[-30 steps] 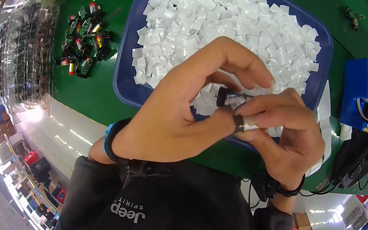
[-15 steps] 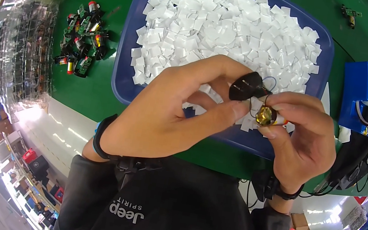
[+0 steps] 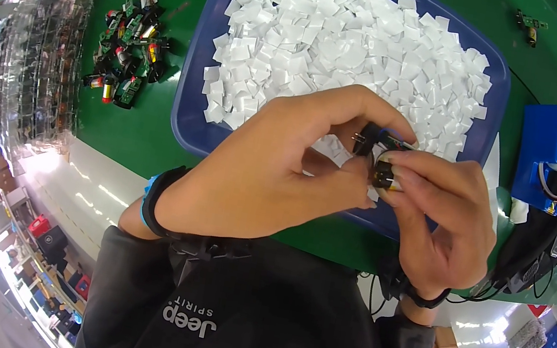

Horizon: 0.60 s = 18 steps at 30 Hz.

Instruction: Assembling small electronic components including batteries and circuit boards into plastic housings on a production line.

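Over blue tub [image 3: 193,84], L hand [image 3: 287,168] grips blk part [image 3: 368,138], R hand [image 3: 444,212] pinches small cyl [image 3: 385,176]. Part's just turned, prongs [image 3: 359,137] facing left, so they're clear of cyl

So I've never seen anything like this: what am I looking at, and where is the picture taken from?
There is no robot here, just a person's two bare hands. The camera is a wide fisheye worn on the head, looking down, so straight edges bend toward the rim and left in the picture is the person's left. The left hand holds a black part with metal pins, and the right hand pinches a small cylinder beside it. Below them, a green table carries a blue tub full of white squares. To its left lies a pile of circuit boards and cylinders; to its right stands a blue holder.
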{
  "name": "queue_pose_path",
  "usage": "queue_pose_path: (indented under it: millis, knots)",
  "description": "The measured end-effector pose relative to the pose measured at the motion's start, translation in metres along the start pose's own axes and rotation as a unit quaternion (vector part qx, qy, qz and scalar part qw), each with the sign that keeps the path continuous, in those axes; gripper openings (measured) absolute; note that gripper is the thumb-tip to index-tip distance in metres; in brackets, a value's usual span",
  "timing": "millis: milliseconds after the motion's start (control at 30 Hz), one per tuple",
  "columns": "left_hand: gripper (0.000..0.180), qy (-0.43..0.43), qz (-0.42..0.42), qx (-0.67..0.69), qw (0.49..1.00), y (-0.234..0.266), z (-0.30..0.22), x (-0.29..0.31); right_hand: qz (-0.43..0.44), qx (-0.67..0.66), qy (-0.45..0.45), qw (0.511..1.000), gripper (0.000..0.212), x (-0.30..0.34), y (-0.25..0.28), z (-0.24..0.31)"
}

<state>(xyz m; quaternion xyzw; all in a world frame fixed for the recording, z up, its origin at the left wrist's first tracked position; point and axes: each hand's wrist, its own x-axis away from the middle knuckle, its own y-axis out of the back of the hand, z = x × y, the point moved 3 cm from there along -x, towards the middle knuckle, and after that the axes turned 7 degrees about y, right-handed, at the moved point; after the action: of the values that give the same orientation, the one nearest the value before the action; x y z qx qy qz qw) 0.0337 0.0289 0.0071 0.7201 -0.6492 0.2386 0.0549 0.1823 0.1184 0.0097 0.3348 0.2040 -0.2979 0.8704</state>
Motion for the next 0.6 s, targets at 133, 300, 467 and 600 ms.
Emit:
queue_pose_path:
  millis: [133, 300, 467, 600]
  knots:
    - [0.038, 0.018, -0.009, 0.003, 1.000, 0.0000, -0.0010, 0.0041, -0.033, 0.059, 0.040, 0.997, 0.030, 0.0006, -0.0048, 0.0024]
    - [0.040, 0.022, 0.002, 0.035, 0.999, -0.0005, -0.0019, 0.0091, -0.045, 0.100, 0.043, 0.993, 0.030, -0.0008, -0.0004, 0.0064]
    - [0.042, 0.061, 0.004, 0.012, 0.998, 0.0007, -0.0033, 0.0093, -0.063, 0.108, 0.039, 0.991, 0.032, -0.0014, -0.0029, 0.0071]
    - [0.040, 0.012, -0.014, -0.018, 1.000, -0.0015, 0.0005, 0.0090, -0.031, 0.078, 0.044, 0.995, 0.036, -0.0031, 0.0006, 0.0098]
